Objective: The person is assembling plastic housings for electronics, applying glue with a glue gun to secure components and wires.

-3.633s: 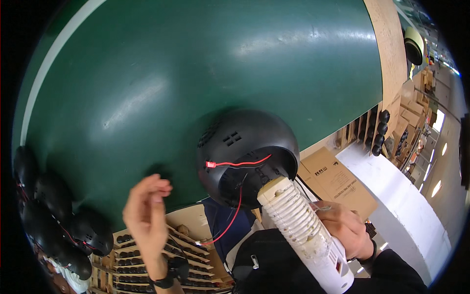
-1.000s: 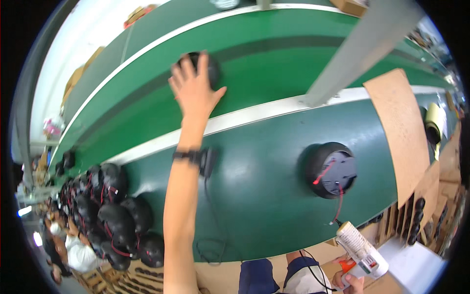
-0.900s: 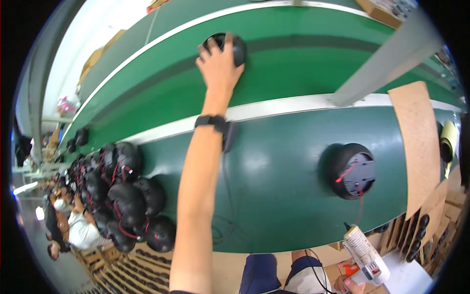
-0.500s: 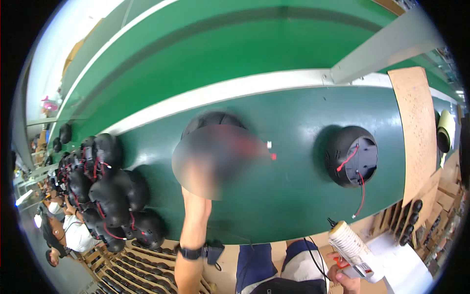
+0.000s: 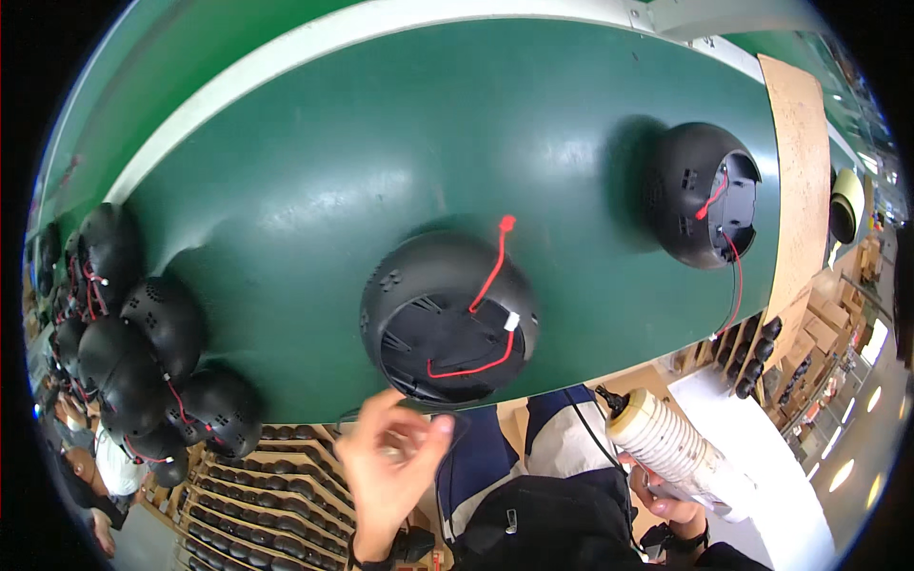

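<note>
The black dome (image 5: pixel 447 319), base up with a loose red wire (image 5: pixel 490 281), lies on the green counter (image 5: pixel 314 162) just above the left hand (image 5: pixel 390 466), whose grip is open and empty, while the right hand (image 5: pixel 671 500) is closed on a ribbed white tool (image 5: pixel 666 447); the wire could be snagged.

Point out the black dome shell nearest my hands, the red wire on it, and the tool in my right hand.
Black dome shell (image 5: pixel 405 285), head view, upper curved side.
Red wire (image 5: pixel 490 271), head view, mid-length.
White ribbed tool (image 5: pixel 666 443), head view, barrel.
</note>
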`<action>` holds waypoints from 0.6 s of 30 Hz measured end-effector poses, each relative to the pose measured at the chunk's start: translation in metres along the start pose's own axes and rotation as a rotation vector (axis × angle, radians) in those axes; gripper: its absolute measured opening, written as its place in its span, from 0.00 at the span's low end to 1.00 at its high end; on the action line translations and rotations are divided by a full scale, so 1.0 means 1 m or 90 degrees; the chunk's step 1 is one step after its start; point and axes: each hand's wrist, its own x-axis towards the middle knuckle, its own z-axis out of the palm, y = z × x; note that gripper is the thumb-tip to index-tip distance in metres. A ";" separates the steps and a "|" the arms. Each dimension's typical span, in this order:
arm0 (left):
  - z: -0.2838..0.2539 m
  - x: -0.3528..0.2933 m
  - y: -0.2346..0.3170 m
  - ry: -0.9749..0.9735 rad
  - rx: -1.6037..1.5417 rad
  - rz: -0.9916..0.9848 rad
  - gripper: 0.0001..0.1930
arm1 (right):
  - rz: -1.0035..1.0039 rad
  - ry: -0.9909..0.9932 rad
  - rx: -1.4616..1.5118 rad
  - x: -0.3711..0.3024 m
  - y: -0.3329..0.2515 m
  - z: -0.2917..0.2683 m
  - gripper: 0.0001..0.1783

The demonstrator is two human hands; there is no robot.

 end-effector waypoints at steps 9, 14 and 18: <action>-0.005 0.068 0.070 -0.031 0.272 0.482 0.06 | -0.231 -0.040 -0.301 0.063 -0.034 0.036 0.17; -0.044 0.083 0.083 -0.160 0.176 0.398 0.07 | -0.259 -0.115 -0.466 0.093 -0.073 0.069 0.17; -0.044 0.092 0.075 -0.233 0.038 0.286 0.07 | -0.248 -0.096 -0.560 0.097 -0.085 0.084 0.18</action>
